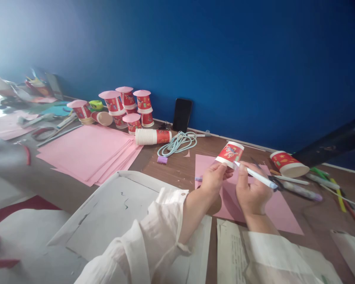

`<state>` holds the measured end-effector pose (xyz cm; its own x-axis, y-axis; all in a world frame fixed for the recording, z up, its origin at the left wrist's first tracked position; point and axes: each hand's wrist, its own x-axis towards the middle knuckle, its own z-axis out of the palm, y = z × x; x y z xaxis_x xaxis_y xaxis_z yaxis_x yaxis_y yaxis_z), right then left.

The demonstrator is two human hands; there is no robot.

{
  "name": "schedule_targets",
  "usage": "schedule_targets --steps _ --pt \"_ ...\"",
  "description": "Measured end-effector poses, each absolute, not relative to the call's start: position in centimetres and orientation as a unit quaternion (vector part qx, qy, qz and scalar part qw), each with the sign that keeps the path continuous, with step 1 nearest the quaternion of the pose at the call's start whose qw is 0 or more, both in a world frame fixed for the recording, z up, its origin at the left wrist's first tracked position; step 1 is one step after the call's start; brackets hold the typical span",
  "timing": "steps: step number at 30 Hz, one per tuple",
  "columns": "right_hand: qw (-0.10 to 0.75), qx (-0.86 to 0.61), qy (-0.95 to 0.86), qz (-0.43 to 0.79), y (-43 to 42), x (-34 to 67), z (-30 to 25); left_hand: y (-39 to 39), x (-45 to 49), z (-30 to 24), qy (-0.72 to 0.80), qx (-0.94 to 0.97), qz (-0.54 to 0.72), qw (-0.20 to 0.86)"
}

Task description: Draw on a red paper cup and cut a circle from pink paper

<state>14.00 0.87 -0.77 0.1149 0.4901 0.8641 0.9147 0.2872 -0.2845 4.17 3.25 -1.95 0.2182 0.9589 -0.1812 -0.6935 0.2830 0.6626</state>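
A red and white paper cup (pixel 230 153) is tilted in my left hand (pixel 214 179), whose fingers close round its lower rim. My right hand (pixel 253 189) grips a white marker (pixel 262 178). The marker's tip meets or nearly meets the cup's printed side; I cannot tell which. Beneath both hands lies a sheet of pink paper (pixel 284 217) on the brown table. Another red cup (pixel 289 163) rests on its side to the right of my right hand.
Pink-topped red cups (pixel 112 104) stand at the back left by stacked cups (pixel 149 137), a coiled cord (pixel 179 144) and a phone (pixel 182 114) leaning on the blue wall. Pink sheets (pixel 88 152) lie left. Pens (pixel 301 190) are scattered right; a dark pole (pixel 334 142) slants in.
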Motion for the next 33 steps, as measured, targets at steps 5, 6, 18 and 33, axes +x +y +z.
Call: schedule_targets --steps 5,6,18,33 --pt "0.497 -0.565 -0.626 -0.205 0.77 14.05 -1.01 3.27 4.24 -2.15 0.287 0.224 0.554 0.749" --pt "0.497 -0.566 -0.625 -0.209 0.73 14.07 -1.09 3.28 4.28 -2.22 0.285 0.222 0.555 0.749" --pt "0.489 -0.567 -0.63 -0.203 0.77 13.99 -0.98 3.2 4.2 -2.08 0.285 0.227 0.554 0.748" --pt "0.487 -0.586 -0.61 -0.216 0.65 14.17 -1.55 3.24 4.22 -2.24 0.279 0.209 0.553 0.756"
